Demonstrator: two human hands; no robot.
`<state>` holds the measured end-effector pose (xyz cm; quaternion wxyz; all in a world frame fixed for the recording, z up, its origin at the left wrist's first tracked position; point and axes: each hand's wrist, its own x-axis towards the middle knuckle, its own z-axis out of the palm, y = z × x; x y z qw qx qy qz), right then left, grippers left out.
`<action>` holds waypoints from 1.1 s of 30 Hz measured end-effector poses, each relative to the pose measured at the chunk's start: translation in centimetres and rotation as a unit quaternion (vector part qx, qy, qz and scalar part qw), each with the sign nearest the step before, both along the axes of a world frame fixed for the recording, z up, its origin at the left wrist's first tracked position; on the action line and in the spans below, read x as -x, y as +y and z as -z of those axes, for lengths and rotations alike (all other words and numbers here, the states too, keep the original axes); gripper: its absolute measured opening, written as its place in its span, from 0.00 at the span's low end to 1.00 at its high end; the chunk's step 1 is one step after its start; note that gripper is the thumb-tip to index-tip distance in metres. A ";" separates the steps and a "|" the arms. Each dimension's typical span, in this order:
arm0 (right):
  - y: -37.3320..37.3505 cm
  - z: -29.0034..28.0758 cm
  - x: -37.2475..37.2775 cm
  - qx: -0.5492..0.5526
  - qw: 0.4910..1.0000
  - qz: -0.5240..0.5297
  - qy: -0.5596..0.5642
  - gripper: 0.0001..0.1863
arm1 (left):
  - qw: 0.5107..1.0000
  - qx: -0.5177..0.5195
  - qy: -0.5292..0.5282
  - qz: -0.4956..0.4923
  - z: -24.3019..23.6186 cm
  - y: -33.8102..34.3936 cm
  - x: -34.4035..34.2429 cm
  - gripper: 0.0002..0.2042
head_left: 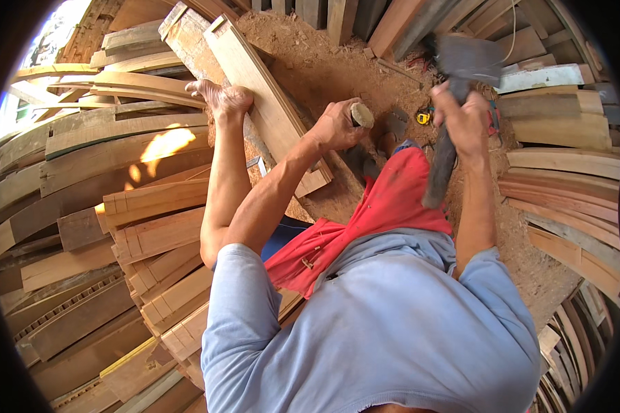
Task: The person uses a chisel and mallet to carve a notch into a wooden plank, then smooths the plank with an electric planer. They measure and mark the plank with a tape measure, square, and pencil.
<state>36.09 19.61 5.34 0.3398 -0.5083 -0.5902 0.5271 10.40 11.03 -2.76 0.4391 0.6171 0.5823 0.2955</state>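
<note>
While your left hand (339, 125) clamps a round-topped handle (362, 115) beside the board (263, 96) near your foot (222, 98), right hand (466, 125) closed round the mallet (470, 60), striking seems in hand, the next blow calling for square aim.

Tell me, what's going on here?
A person has a tool in each hand. The left grip is closed around a tool with a round, pale top, beside a plank; its lower end is hidden. The right grip holds a mallet, blurred, its head apart from that top. A bare foot is at the plank's left side.
</note>
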 end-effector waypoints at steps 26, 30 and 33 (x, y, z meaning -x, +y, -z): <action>-0.4 -2.6 0.1 -0.004 0.999 -0.039 0.014 0.10 | 0.998 -0.023 -0.040 -0.039 -0.7 0.1 1.3 0.09; -2.4 -1.0 3.2 0.039 0.986 -0.062 -0.151 0.19 | 1.000 -0.023 0.003 -0.018 -0.5 -0.2 0.3 0.11; -3.9 3.5 4.1 -0.056 0.911 -0.262 -0.313 0.17 | 0.999 -0.038 0.012 -0.022 0.3 -1.4 -0.2 0.18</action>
